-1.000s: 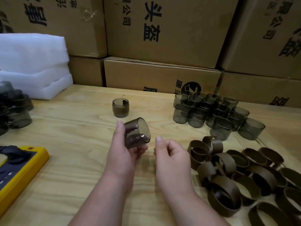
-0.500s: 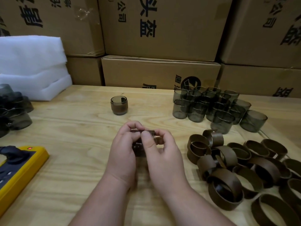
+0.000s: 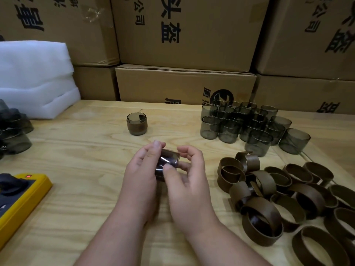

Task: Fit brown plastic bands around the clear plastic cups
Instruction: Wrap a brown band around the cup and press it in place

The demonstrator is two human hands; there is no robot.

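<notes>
Left hand [image 3: 141,176] and right hand [image 3: 189,181] both grip one smoky clear cup [image 3: 167,163], held tilted on its side between them above the wooden table [image 3: 76,160]; right thumb lies across its wall. Banded cup [image 3: 137,124] stands upright beyond the left hand. Unbanded cups [image 3: 240,123] cluster beyond the right hand; loose brown bands [image 3: 278,192] lie just right of it.
</notes>
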